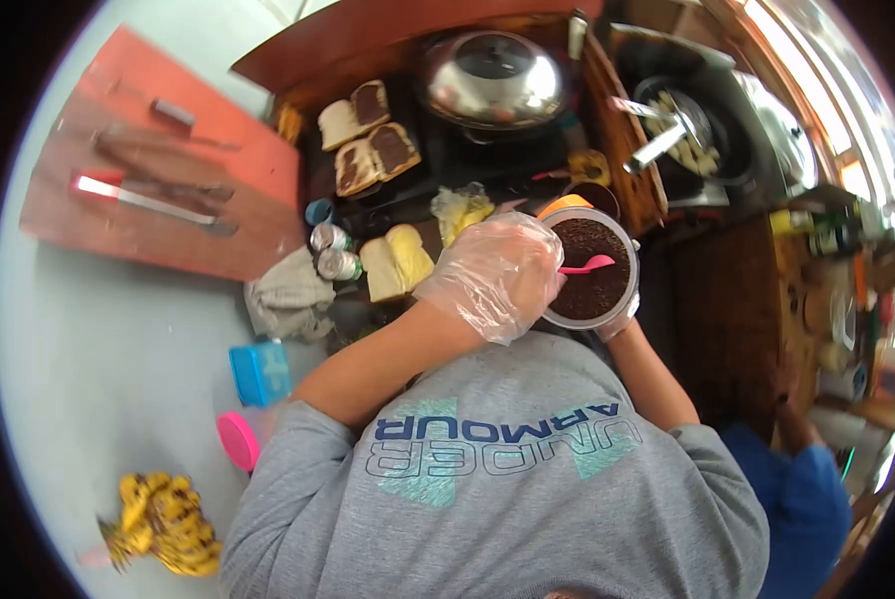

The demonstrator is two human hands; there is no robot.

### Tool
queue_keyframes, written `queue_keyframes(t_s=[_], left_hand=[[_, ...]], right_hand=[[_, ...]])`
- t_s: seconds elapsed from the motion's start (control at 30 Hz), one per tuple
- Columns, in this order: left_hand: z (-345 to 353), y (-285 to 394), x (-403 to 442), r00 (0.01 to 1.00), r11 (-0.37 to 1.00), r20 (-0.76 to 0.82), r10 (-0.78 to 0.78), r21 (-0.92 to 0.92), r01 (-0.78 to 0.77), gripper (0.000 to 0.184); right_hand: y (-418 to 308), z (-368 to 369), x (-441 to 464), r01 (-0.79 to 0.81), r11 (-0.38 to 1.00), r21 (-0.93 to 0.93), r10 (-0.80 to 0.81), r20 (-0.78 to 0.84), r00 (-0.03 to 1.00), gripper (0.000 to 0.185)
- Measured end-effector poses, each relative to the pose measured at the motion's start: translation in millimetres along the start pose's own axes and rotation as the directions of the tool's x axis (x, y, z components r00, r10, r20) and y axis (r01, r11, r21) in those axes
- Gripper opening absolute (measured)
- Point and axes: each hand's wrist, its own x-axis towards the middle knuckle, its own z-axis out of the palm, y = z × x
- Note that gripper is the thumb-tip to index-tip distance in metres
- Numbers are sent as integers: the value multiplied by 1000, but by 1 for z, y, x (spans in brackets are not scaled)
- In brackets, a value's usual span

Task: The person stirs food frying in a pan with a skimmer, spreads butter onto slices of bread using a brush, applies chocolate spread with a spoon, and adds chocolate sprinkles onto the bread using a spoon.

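Observation:
My left hand point(502, 270), in a clear plastic glove, grips a pink spoon point(595, 265) over a round clear tub point(572, 322). Dark brown chocolate sprinkles point(589, 295) fill much of the tub, and the spoon's bowl rests at their surface. Mostly hidden behind the tub, my right hand point(622, 321) holds it from the right side. Left of my gloved hand lie bread slices point(397, 262) with a yellow spread. Farther back are opened bread slices point(377, 160), partly covered with dark brown topping.
A domed lidded pan point(494, 80) stands at the back. Two cans point(335, 252) and a cloth point(290, 292) sit left, near a red board with knives point(158, 200). A wok point(702, 140) with pale pieces is at right. Bananas point(163, 524) lie lower left. Another person's blue sleeve point(797, 504) shows lower right.

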Motion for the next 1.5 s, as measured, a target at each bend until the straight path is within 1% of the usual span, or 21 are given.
queue_keyframes(t_s=[0.07, 0.13, 0.2, 0.27, 0.33, 0.4, 0.43, 0.53, 0.6, 0.67, 0.7, 0.8, 0.87, 0.93, 0.97, 1.13, 1.2, 1.27, 1.37, 1.43, 1.5], left_hand=[[-6, -14, -13, 996, 997, -80, -43, 58, 48, 28], [-14, -27, -27, 984, 996, -153, -90, 7, 92, 24], [-16, -48, -44, 977, 991, -169, -132, -20, 131, 21], [-11, -71, -61, 940, 990, -315, -134, 10, 144, 15], [-6, -84, -69, 928, 974, -324, -187, 59, 217, 12], [9, -100, -73, 876, 951, -390, -284, 1, 309, 13], [17, -106, -76, 850, 914, -336, -405, -158, 373, 15], [39, -133, -84, 869, 901, -277, -411, -266, 342, 18], [47, -147, -91, 843, 841, -191, -503, -332, 426, 21], [54, -165, -101, 803, 755, -105, -587, -431, 495, 21], [53, -169, -107, 755, 583, -11, -656, -642, 498, 20], [48, -186, -117, 720, 458, 54, -692, -738, 496, 20], [42, -188, -122, 716, 390, 92, -693, -786, 479, 19], [39, -190, -126, 569, -28, 307, -763, -895, 445, 17], [40, -196, -129, 568, -52, 323, -757, -897, 440, 15], [23, -209, -138, 503, -72, 307, -808, -898, 433, 13], [16, -216, -145, 497, 39, 222, -839, -886, 462, 13], [28, -232, -156, 488, 66, 202, -849, -876, 478, 14], [60, -250, -174, 526, 127, 106, -844, -913, 389, 16], [82, -259, -181, 441, -16, 220, -870, -907, 422, 18], [125, -273, -190, 412, -23, 209, -887, -911, 412, 19]], right_hand=[[15, 15, 14, -16, 991, -130, 20, 32, 999, 71], [31, 18, 33, -219, 971, 101, 218, 15, 976, 71], [48, 31, 46, -321, 941, 107, 316, 54, 947, 76], [66, 30, 61, -392, 905, 166, 389, 52, 920, 78], [76, 35, 71, -455, 875, 163, 447, 86, 891, 79], [87, 40, 80, -504, 860, 83, 497, 89, 863, 79], [93, 39, 87, -512, 855, 83, 509, 50, 859, 79], [111, 20, 107, -548, 837, 2, 548, -8, 837, 77], [122, 12, 117, -550, 835, 1, 550, -51, 834, 77], [128, 9, 124, -597, 802, 36, 597, -20, 802, 76], [132, 12, 125, -586, 810, 20, 586, -93, 805, 76], [142, 7, 133, -616, 787, 30, 615, 40, 788, 76], [148, 8, 136, -613, 789, 35, 612, 20, 790, 76], [153, 5, 138, -608, 793, 40, 608, -2, 794, 75], [156, 2, 140, -617, 785, 53, 617, 24, 787, 75], [160, -7, 144, -625, 778, 70, 622, 53, 781, 75], [156, -8, 141, -621, 782, 60, 620, 27, 784, 76], [149, -12, 135, -624, 779, 66, 618, 88, 781, 77], [138, -22, 124, -544, 833, 103, 551, -63, 832, 74], [130, -19, 114, -500, 859, 109, 512, -144, 847, 71], [121, -22, 103, -447, 885, 127, 465, -230, 855, 67]])
